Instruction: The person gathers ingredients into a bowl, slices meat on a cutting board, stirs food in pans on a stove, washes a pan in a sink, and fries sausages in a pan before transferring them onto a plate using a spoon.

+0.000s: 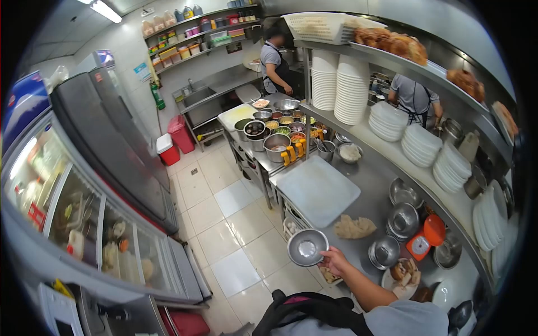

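Holding metal bowl [307, 248] by rim.
My right hand [334, 262] pinches its edge beside the tabletop [372, 187]; I cannot see the left hand. Likely light, stiff, slippery: grip the rim.

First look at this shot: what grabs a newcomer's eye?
Most likely the metal bowl in the person's right hand, held out at lower centre. Next, the tall stacks of white bowls at the far end of the shelf on the right, and the big pale cutting board on the steel counter. The bright orange scale also pops, at lower right.
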Available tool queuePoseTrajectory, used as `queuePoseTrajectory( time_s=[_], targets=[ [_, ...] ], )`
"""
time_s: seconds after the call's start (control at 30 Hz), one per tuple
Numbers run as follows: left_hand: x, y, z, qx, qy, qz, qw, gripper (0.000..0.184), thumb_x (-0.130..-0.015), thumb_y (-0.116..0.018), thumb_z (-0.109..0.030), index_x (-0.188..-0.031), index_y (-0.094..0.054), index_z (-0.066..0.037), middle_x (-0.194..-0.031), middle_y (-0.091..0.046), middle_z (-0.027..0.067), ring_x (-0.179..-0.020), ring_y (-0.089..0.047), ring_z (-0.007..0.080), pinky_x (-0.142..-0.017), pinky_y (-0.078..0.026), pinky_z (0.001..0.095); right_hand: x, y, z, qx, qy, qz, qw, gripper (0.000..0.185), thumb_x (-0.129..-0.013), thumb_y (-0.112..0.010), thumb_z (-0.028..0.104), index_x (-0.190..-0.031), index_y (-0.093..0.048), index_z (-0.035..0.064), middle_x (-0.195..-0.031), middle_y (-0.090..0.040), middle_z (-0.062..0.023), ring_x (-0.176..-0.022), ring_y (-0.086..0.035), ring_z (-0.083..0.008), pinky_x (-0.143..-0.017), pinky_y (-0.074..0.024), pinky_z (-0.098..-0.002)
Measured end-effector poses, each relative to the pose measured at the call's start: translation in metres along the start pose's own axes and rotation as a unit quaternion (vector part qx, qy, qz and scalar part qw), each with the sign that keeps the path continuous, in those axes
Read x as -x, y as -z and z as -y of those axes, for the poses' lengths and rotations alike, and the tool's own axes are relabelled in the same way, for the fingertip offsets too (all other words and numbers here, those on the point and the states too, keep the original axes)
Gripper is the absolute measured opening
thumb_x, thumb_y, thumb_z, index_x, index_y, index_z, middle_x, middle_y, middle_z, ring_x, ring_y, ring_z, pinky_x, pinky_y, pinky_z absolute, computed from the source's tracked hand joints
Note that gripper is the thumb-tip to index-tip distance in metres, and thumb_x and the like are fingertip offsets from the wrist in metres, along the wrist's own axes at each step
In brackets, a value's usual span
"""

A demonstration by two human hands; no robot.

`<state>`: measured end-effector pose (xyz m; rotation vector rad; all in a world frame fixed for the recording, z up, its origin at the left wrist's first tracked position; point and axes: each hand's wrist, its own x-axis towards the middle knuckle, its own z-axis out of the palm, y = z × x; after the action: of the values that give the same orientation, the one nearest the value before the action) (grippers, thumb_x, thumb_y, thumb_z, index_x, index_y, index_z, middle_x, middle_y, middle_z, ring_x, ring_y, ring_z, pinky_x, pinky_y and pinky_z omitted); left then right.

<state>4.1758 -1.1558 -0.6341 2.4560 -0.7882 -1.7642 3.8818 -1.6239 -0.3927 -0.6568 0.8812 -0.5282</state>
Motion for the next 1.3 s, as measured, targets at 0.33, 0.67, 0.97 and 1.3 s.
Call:
queuePoseTrajectory(
  time_s=[0.33, 0.67, 0.97, 1.3],
  targets=[
    [-0.209, 0.463, -0.464, 0.058, -0.424, -0.043, 0.903, 0.018, -0.090, -0.061, -0.023, -0.088, -0.069, -0.006, -0.077, -0.068, 0.0044, -0.072, -0.062, 0.0120, -0.067, -0.050, 0.0274, -0.117, -0.021, 0.079, -0.116, 0.083, -0.154, 0.978, 0.029, -0.088, -0.064, 0.013, -0.115, -0.054, 0.0089, -0.106, -0.064, -0.0080, -0.094, -0.065, -0.0238, -0.081, -0.0556, -0.0450],
    [-0.154, 0.594, -0.868, -0.134, -0.628, -0.053, 0.764, 0.022, -0.085, -0.063, -0.013, -0.105, -0.070, -0.007, -0.095, -0.071, 0.0138, -0.086, -0.069, 0.0280, -0.078, -0.054, 0.0387, -0.290, -0.105, 0.232, -0.128, 0.163, -0.183, 0.961, 0.028, -0.089, -0.063, 0.013, -0.115, -0.057, 0.0049, -0.106, -0.065, -0.0073, -0.098, -0.065, -0.0198, -0.087, -0.0555, -0.0436],
    [-0.308, 0.564, -1.094, -0.375, -0.677, -0.059, 0.631, 0.031, -0.084, -0.060, -0.018, -0.114, -0.069, -0.016, -0.109, -0.069, 0.0146, -0.099, -0.067, 0.0308, -0.083, -0.054, 0.0445, -0.415, -0.209, 0.298, -0.181, 0.203, -0.360, 0.892, 0.014, -0.093, -0.061, 0.013, -0.107, -0.059, 0.0076, -0.102, -0.067, -0.0044, -0.093, -0.065, -0.0162, -0.084, -0.0542, -0.0354],
    [-0.339, 0.538, -1.151, -0.571, -0.680, 0.069, 0.455, 0.032, -0.080, -0.067, -0.020, -0.110, -0.068, -0.010, -0.116, -0.065, 0.0181, -0.106, -0.065, 0.0322, -0.085, -0.054, 0.0433, -0.505, -0.247, 0.339, -0.293, 0.291, -0.500, 0.762, 0.010, -0.093, -0.061, 0.006, -0.088, -0.053, 0.0097, -0.092, -0.064, -0.0043, -0.086, -0.064, -0.0156, -0.075, -0.0559, -0.0331]
  ],
)
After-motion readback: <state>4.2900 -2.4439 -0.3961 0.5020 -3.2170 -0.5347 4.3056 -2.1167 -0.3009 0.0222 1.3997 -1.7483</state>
